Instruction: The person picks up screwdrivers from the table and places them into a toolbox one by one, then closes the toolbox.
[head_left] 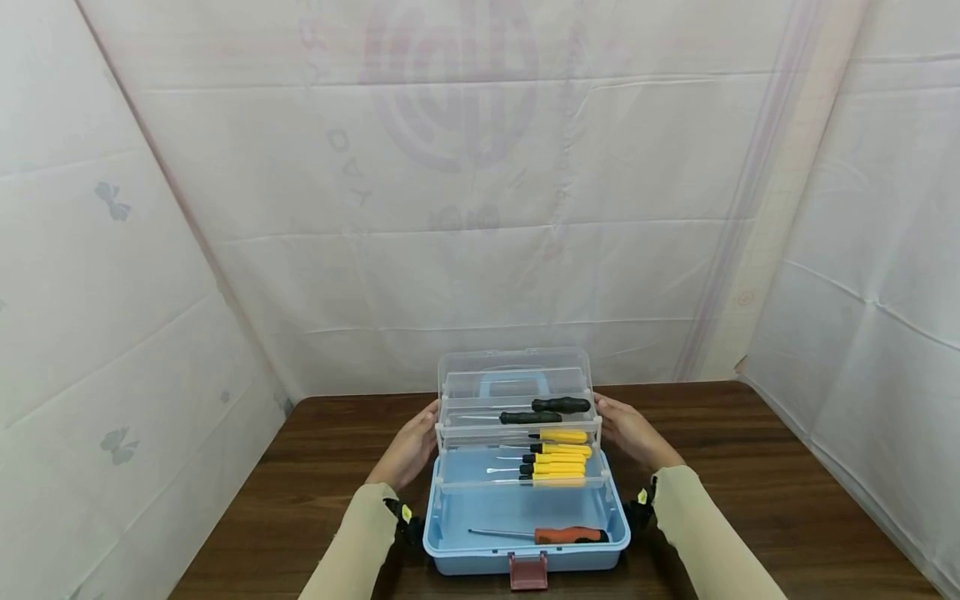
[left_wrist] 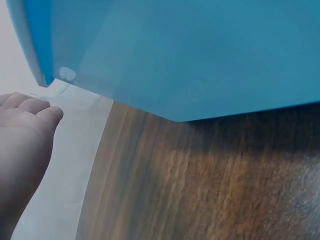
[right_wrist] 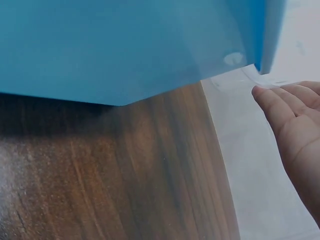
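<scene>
An open light-blue toolbox [head_left: 450, 565] sits before me, its clear lid [head_left: 459, 363] raised at the back and its clear trays [head_left: 465, 482] spread out in steps. My left hand [head_left: 407, 448] lies along the left side of the lid and trays, fingertips at the clear edge. On the opposite side, my right hand [head_left: 633, 433] mirrors it with extended fingers. Two black-handled screwdrivers [head_left: 561, 405] lie in the upper tray, and several yellow-handled screwdrivers [head_left: 555, 458] in the lower one. An orange-and-black screwdriver [head_left: 570, 535] rests on the box's floor.
The toolbox stands on a dark wooden table [head_left: 300, 467]. Pale sheeting [head_left: 480, 283] hangs behind the table's far edge and along both sides. A maroon latch [head_left: 528, 573] hangs down at the box's front.
</scene>
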